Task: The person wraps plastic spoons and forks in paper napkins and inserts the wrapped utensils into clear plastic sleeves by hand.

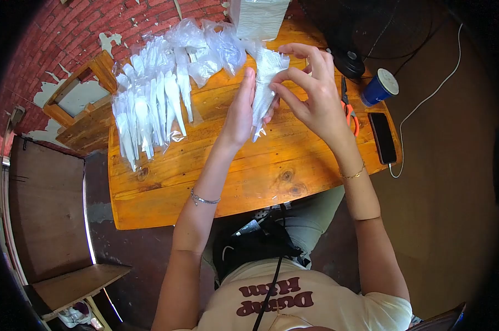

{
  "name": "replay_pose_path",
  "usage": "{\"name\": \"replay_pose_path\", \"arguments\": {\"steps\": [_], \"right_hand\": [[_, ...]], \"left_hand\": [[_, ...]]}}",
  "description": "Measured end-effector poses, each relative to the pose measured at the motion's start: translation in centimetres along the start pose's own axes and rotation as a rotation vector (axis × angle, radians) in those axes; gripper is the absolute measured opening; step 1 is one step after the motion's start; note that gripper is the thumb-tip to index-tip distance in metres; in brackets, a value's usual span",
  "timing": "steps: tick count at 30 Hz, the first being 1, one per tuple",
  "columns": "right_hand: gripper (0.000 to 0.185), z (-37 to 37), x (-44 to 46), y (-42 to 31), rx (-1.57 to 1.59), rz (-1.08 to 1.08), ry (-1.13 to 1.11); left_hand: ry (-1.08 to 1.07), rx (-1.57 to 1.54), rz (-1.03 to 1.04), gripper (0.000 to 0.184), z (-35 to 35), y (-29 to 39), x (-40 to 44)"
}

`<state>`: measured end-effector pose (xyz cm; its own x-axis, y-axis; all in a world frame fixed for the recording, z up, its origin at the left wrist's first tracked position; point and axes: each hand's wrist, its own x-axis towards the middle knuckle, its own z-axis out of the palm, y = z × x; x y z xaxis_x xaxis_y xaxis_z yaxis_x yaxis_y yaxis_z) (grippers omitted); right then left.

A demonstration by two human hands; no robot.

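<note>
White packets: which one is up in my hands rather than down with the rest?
The packet in the left hand, with the right hand at its upper part; the other packets lie grouped on the table's left side.

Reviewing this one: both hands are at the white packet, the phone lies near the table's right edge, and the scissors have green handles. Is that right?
Not quite: the head view shows that the scissors have orange handles, not green. The rest of your statement stands.
</note>
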<state>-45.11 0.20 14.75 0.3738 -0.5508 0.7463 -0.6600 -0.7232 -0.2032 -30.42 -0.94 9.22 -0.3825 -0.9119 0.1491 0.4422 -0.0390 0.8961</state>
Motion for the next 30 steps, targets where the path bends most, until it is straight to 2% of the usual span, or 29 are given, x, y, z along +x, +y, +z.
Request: {"name": "replay_pose_path", "arguments": {"steps": [9,14,16,19,22,25,28,30], "right_hand": [[0.012,-0.1,-0.3,0.7,0.006,0.024,0.072],[0.012,-0.1,-0.1,0.5,0.155,0.077,0.192],[0.012,-0.4,-0.1,0.6,0.153,0.072,0.165],[0.012,-0.3,-0.3,1.1,0.143,0.063,0.152],[0.012,-0.4,-0.4,1.1,0.140,0.077,0.131],[0.012,-0.6,-0.5,1.2,0.120,0.062,0.103],[0.012,-1.0,-0.4,1.3,0.145,0.041,0.055],[0.013,-1.1,-0.4,1.4,0.226,0.054,0.072]], "left_hand": [[-0.068,0.304,-0.005,0.023,-0.5,-0.6,-1.0],[-0.035,0.317,-0.025,0.022,-0.3,-0.9,-1.3],[-0.020,0.295,-0.038,0.022,0.0,-0.9,-1.4],[-0.018,0.351,0.005,0.029,-0.1,-0.9,-1.1],[-0.050,0.232,-0.051,0.042,0.7,0.1,-1.4],[-0.049,0.279,-0.071,0.049,0.9,0.4,-1.5],[0.005,0.283,-0.099,0.043,1.2,0.7,-1.6],[0.086,0.499,0.020,0.036,0.7,0.1,-1.6]]}}
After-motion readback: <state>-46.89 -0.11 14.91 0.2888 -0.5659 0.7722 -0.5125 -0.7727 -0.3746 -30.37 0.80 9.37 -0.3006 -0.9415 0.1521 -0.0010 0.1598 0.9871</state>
